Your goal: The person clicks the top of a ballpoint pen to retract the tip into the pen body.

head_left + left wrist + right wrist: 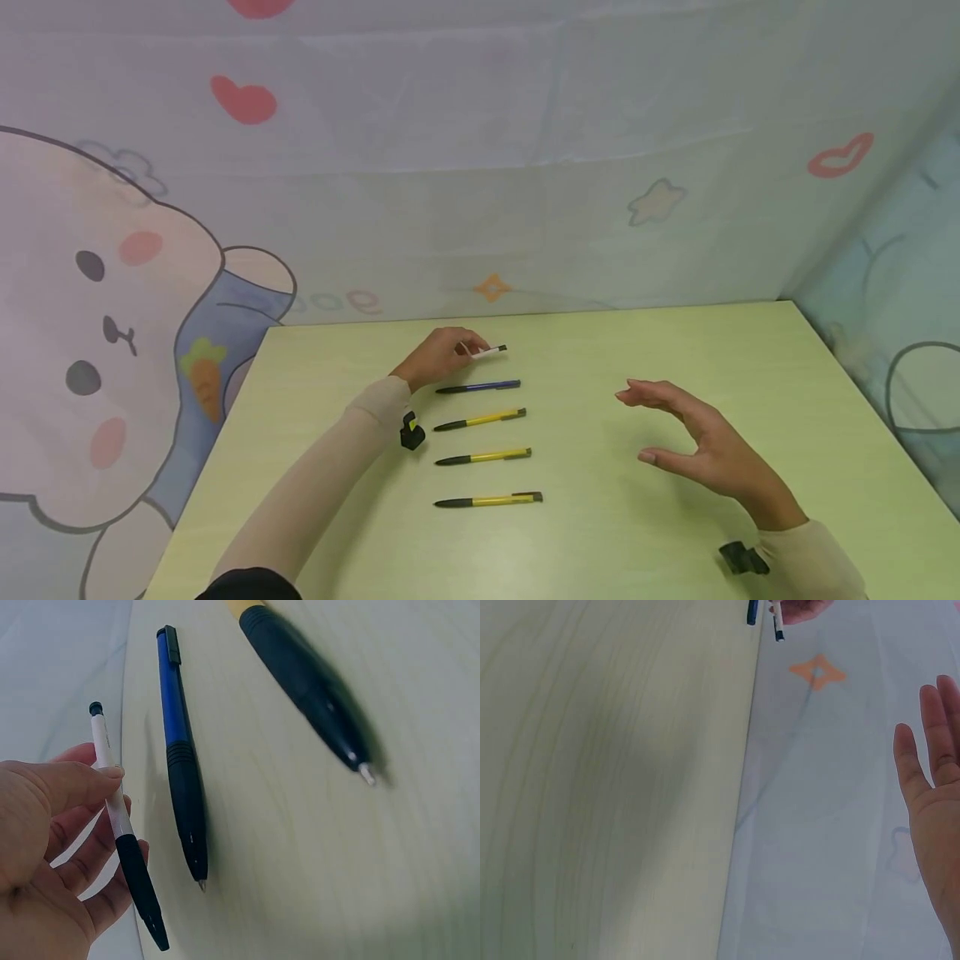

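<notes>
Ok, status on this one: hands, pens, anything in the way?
Left hand pinching white pen. Right hand holding nothing. Blue pen, three yellow pens lying in a row. No obstruction visible.

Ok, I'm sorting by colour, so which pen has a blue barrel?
The blue pen, lying between the white pen in the left hand and the three yellow pens; no other pen is blue.

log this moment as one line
left hand: pinching white pen | right hand: holding nothing, fingers and thumb apart | on table: blue pen, three yellow pens
</notes>
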